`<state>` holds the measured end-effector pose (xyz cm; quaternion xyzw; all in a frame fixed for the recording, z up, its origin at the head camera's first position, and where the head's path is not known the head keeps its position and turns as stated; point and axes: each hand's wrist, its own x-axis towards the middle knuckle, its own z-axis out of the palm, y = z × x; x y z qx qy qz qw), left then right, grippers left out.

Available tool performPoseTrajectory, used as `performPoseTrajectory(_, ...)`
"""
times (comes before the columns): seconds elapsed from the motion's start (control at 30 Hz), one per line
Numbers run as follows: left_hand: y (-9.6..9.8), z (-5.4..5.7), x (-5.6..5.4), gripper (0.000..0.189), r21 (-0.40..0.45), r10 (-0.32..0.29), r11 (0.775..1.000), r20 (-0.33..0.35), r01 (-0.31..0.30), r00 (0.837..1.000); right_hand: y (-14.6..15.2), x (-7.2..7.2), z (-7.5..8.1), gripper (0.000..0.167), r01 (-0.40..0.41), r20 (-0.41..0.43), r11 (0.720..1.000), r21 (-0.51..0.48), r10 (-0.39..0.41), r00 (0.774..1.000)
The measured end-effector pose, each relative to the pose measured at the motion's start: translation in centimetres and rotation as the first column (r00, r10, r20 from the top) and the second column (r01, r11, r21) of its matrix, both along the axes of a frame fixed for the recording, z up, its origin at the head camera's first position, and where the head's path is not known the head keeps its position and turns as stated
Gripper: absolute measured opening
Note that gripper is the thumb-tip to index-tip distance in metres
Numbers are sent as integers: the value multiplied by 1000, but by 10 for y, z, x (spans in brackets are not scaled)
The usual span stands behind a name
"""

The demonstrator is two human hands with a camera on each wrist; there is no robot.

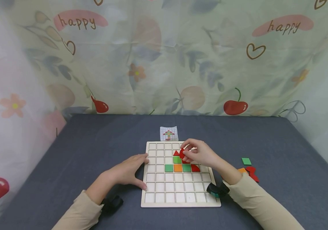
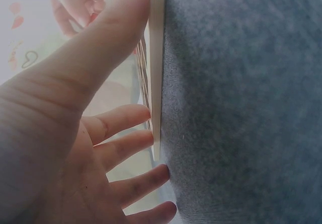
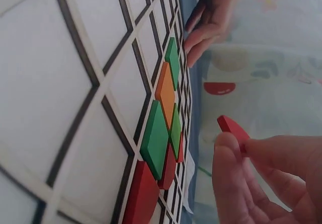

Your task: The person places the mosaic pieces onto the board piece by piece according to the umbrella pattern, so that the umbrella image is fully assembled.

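Note:
A white grid board (image 1: 181, 204) with a pale wooden frame lies on the table. My left hand (image 1: 126, 171) touches its left edge, thumb and fingers spread, as the left wrist view also shows. Over the upper part of the board, my right hand (image 1: 201, 155) pinches a red tile (image 3: 234, 128) between thumb and fingertips, raised off the grid in the right wrist view. Below it, one row holds a green tile (image 1: 168, 168), an orange tile (image 1: 178, 167), another green tile (image 1: 186, 168) and a red curved-edge tile (image 1: 195, 168). Higher sit a light green tile (image 1: 177, 159), a red triangle (image 1: 176, 153) and a partly hidden red tile (image 3: 168, 171).
A small card (image 1: 169, 134) printed with a coloured grid pattern lies against the board's far edge. To the right, beyond my forearm, are a loose green tile (image 1: 246, 161), an orange tile (image 1: 242, 171) and some red tiles (image 1: 251, 171). A patterned curtain (image 1: 164, 64) hangs behind the table.

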<state>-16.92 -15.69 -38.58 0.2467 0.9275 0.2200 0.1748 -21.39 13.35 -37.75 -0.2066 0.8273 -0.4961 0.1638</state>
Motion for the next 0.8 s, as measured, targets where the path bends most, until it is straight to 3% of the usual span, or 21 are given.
performPoseTrajectory(0.47,0,0,1,90,1,2,1000,-4,-2,1000,-19,-1,-5,9,27,-121,994,104,-14,993)
performPoseTrajectory(0.8,1,-1,1,91,-12,13,1000,-9,-13,1000,-35,-4,-9,6,22,-130,989,145,-2,991)
